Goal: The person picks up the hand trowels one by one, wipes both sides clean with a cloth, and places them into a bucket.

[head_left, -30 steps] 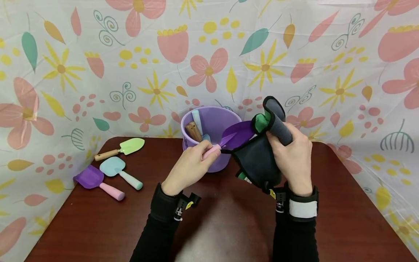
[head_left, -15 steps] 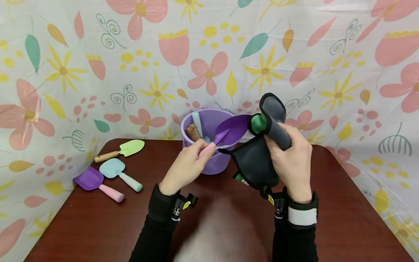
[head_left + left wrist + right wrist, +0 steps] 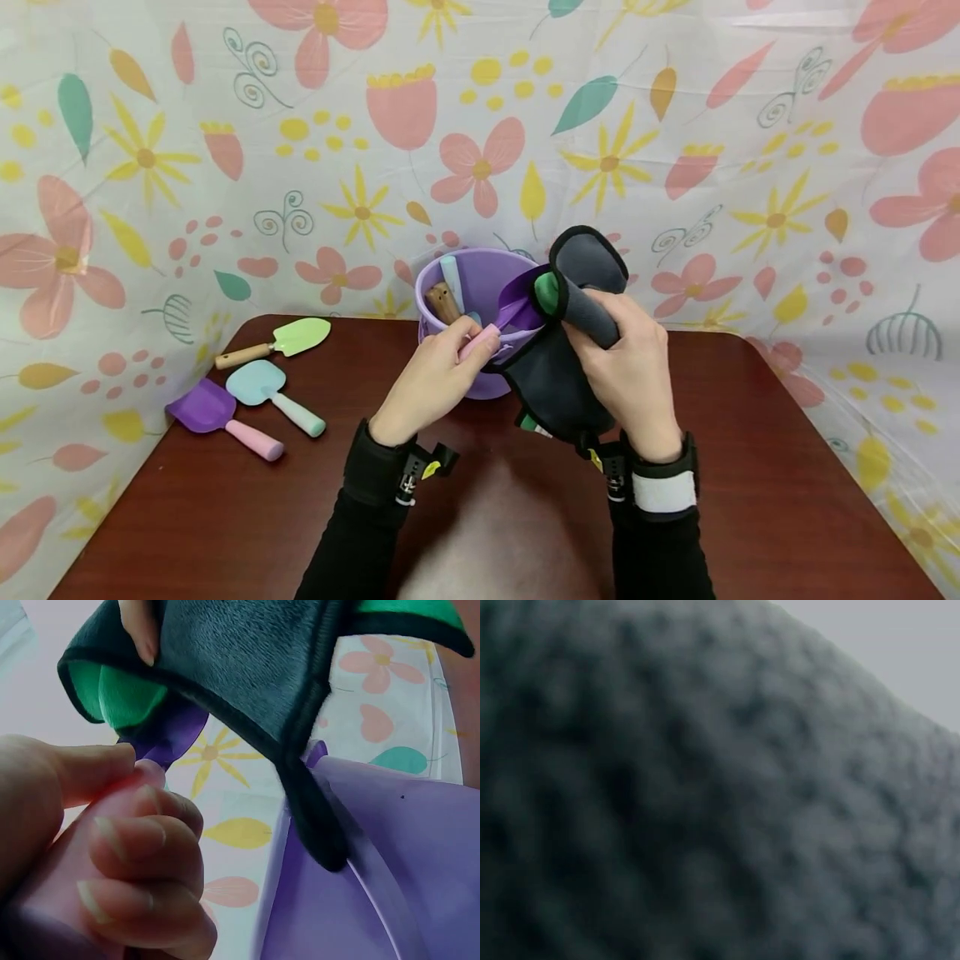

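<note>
My left hand [image 3: 423, 379] grips the pink handle of a purple garden trowel [image 3: 516, 307], whose blade points up and to the right. The left wrist view shows the fingers curled round the pink handle [image 3: 52, 900]. My right hand [image 3: 633, 371] holds a dark grey cloth [image 3: 558, 379] with black edging and a green underside. A fold of the cloth lies over part of the blade and hides its far end. Both hands are in front of a purple bucket [image 3: 480, 271]. Blurred cloth [image 3: 780, 787] fills most of the right wrist view.
Inside the bucket stand a wooden handle [image 3: 442, 302] and a pale blue handle [image 3: 452, 279]. On the table's left lie a green trowel [image 3: 300, 336], a light blue trowel [image 3: 257, 382] and another purple trowel [image 3: 204, 407]. A flowered sheet [image 3: 300, 125] hangs behind the table.
My right hand has moved left with the cloth, toward the trowel's handle, and the cloth now covers more of the blade. My left hand has kept its grip, almost in place.
</note>
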A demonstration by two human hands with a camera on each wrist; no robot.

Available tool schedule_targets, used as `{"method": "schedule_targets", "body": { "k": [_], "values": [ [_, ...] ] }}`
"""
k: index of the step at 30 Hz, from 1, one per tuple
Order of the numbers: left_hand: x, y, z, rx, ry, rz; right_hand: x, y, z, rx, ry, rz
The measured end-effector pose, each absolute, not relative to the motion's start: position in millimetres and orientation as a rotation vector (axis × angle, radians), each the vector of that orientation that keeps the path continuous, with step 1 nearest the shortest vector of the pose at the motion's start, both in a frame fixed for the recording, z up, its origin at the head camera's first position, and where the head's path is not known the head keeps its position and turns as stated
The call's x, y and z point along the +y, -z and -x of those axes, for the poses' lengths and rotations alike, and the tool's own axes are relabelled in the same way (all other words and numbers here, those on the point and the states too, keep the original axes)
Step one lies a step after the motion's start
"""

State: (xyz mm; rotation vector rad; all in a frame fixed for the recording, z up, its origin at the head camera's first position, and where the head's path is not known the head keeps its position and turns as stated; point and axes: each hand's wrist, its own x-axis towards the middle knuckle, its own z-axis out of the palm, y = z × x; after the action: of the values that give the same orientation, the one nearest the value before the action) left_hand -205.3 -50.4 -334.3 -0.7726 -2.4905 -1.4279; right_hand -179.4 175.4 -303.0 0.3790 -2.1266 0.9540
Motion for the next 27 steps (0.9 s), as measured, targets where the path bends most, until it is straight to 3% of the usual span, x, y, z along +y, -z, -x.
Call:
{"method": "schedule_targets", "body": {
  "k": [14,27],
  "values": [
    [-49.1,334.9,206.9,-2.495,1.324,0.791,161.4,309.3,186.2,-2.359,-0.886,-0.583],
    [-43.9,337.8,203.7,-2.529,1.237,0.791,186.5,307.9,188.0,-2.364,-0.934,-0.388]
  ]
}}
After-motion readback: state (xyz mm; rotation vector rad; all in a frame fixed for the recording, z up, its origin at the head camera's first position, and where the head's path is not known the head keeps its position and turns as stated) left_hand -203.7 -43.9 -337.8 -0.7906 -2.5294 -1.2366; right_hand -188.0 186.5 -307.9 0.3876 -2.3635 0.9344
